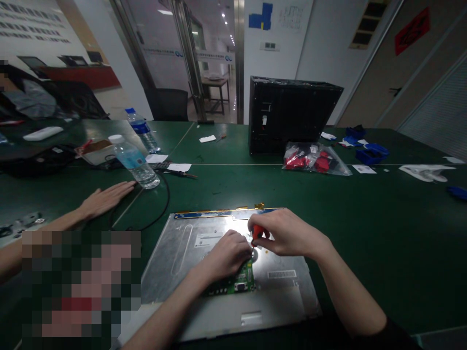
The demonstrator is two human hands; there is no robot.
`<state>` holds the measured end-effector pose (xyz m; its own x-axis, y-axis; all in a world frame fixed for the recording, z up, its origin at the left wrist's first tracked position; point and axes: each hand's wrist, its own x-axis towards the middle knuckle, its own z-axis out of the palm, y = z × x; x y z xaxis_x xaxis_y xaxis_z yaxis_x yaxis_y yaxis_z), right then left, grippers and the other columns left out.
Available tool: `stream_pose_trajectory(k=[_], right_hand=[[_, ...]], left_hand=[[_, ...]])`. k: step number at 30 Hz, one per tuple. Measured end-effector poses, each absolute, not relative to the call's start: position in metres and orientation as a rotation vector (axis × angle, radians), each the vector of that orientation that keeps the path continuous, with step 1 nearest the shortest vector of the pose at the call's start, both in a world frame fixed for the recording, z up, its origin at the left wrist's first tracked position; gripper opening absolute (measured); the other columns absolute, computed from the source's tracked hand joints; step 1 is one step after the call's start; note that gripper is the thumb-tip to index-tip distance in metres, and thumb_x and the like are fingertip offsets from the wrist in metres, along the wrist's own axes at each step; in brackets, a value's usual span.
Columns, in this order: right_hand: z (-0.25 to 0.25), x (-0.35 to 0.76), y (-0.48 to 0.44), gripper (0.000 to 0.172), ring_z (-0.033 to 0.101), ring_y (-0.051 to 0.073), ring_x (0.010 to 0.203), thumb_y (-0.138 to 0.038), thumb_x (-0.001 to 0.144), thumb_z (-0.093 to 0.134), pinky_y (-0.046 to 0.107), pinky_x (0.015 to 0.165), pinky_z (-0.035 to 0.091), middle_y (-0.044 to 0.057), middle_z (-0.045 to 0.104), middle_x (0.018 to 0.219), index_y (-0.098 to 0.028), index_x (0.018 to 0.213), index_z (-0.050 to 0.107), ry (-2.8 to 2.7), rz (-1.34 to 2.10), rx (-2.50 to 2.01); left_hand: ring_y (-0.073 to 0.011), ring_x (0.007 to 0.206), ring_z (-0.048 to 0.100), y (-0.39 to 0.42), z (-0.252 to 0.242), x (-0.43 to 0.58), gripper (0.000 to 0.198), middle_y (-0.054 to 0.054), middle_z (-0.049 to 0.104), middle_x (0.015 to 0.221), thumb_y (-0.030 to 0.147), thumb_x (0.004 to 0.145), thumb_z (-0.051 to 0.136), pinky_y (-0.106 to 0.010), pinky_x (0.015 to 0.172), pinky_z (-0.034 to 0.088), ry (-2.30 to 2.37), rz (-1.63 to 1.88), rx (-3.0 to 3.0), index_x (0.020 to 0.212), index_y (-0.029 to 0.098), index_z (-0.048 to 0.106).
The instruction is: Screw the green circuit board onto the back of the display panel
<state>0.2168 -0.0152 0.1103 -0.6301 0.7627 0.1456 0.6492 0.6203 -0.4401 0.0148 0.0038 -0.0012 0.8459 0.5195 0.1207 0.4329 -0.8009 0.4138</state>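
A silver metal monitor back panel (pixel 182 253) lies flat on the green table in front of me. A green circuit board (pixel 239 282) sits on its middle. My right hand (pixel 288 233) is closed on a red-handled screwdriver (pixel 257 232), held upright with its tip down at the panel beside the board. My left hand (pixel 228 255) is curled over the top of the board, its fingertips pinched close to the screwdriver tip; what they hold is hidden.
A co-worker's hand (pixel 105 197) rests flat on the table at the left, next to a black cable (pixel 164 204) and a water bottle (pixel 134 163). A black computer case (pixel 288 114), a bag of red parts (pixel 314 159) and blue bins (pixel 370 153) stand farther back.
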Motion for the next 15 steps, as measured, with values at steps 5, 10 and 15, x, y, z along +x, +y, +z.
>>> stream_pose_trajectory(k=[5, 10, 15], right_hand=[[0.1131, 0.2166, -0.0140, 0.012, 0.054, 0.012, 0.065, -0.016, 0.082, 0.064, 0.024, 0.059, 0.030, 0.000, 0.066, 0.078, -0.020, 0.093, 0.060, -2.596, 0.551, -1.196], [0.1151, 0.2160, -0.0141, 0.010, 0.054, 0.012, 0.067, -0.017, 0.084, 0.061, 0.024, 0.060, 0.031, 0.001, 0.067, 0.081, -0.018, 0.094, 0.059, -2.625, 0.557, -1.210], [0.1159, 0.2149, -0.0154, 0.011, 0.055, 0.013, 0.068, -0.018, 0.085, 0.062, 0.024, 0.061, 0.030, 0.001, 0.067, 0.082, -0.019, 0.096, 0.058, -2.634, 0.551, -1.220]], left_hand=[[-0.0205, 0.090, 0.061, 0.0044, -0.0056, 0.0144, 0.013, -0.004, 0.068, 0.089, 0.014, 0.087, 0.052, -0.034, 0.082, 0.040, 0.725, 0.355, 2.633, 0.085, 0.019, 0.063], [-0.0212, 0.089, 0.061, 0.0043, -0.0072, 0.0142, 0.013, -0.004, 0.068, 0.088, 0.013, 0.086, 0.052, -0.035, 0.081, 0.039, 0.738, 0.353, 2.626, 0.083, 0.019, 0.063], [-0.0219, 0.090, 0.061, 0.0040, -0.0043, 0.0142, 0.014, -0.005, 0.069, 0.090, 0.014, 0.088, 0.051, -0.035, 0.083, 0.040, 0.740, 0.342, 2.607, 0.085, 0.019, 0.063]])
